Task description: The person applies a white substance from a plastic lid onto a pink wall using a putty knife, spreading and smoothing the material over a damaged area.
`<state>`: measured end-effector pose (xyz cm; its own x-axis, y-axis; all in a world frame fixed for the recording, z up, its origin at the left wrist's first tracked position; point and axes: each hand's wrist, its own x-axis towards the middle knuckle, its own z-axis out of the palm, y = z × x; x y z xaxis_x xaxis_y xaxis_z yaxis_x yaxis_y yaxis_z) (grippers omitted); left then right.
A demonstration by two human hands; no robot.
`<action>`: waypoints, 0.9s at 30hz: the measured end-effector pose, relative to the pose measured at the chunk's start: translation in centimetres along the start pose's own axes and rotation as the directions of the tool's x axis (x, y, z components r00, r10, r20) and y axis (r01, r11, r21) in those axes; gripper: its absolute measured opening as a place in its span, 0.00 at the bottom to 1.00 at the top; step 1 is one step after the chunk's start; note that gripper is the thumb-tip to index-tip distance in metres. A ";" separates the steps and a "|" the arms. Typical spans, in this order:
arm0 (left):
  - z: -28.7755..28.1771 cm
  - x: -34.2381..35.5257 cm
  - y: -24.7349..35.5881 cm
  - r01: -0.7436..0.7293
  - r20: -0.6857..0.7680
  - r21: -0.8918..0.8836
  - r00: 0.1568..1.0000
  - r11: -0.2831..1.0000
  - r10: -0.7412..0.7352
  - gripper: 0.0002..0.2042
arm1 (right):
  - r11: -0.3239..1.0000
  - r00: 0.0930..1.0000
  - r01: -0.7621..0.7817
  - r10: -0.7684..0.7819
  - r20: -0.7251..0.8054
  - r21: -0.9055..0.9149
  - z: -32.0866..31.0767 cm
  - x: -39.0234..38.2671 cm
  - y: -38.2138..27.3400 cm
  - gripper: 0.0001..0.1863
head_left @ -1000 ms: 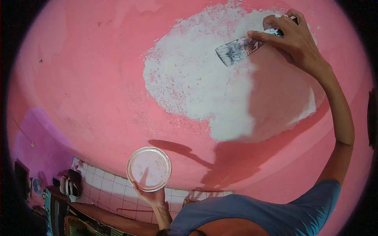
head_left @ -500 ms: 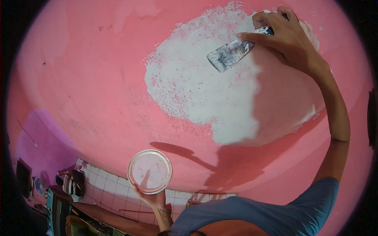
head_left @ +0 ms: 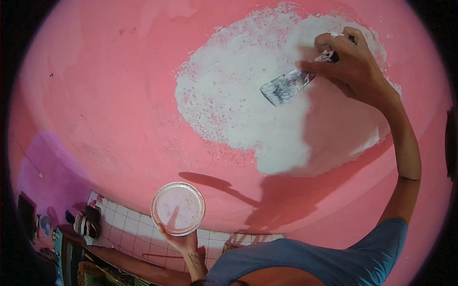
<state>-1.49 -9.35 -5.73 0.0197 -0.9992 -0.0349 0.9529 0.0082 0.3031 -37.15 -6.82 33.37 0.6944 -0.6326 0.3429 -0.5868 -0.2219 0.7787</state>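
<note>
My right hand [head_left: 350,66] is closed round the handle of a putty knife [head_left: 287,87], whose wide blade is smeared with white and points down to the left. The blade lies over a large white patch of filler [head_left: 229,95] on the pink wall [head_left: 124,95]; whether it touches the surface I cannot tell. Pink shows through the patch in specks along its left side and top. Low in front of me, my left hand [head_left: 183,243] holds up a round, whitish, rimmed lid [head_left: 179,209] from below, with the thumb on its edge. Whitish smears cover the lid.
Shadows of my arm and the lid fall on the wall. White floor tiles [head_left: 125,220] run along the wall's foot. At the lower left stand a wooden piece of furniture [head_left: 129,260], a fan [head_left: 45,224] and a bag-like bundle [head_left: 88,224], near a purple wall [head_left: 47,167].
My right hand and the putty knife have moved down and slightly right across the white patch. The lid in my left hand has shifted slightly left in view.
</note>
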 end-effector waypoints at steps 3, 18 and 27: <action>0.2 0.0 0.0 0.013 0.019 -0.015 1.000 1.000 -0.013 0.45 | 0.994 1.000 -0.023 0.021 -0.014 -0.106 -0.7 -0.2 0.9 0.19; 1.5 -0.5 0.0 -0.001 0.017 0.007 1.000 1.000 0.001 0.44 | 0.999 0.996 0.006 -0.010 -0.091 -0.036 0.4 -0.5 1.3 0.19; -0.5 -0.2 0.0 -0.008 0.003 -0.017 1.000 1.000 0.008 0.46 | 0.964 0.970 -0.230 0.217 -0.107 -0.132 -2.7 -1.3 3.1 0.17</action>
<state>-1.31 -9.13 -6.18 0.0263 -0.9992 -0.0298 0.9577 0.0166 0.2874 -38.79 -4.70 36.74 0.5910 -0.5823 0.5583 -0.6709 0.0295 0.7409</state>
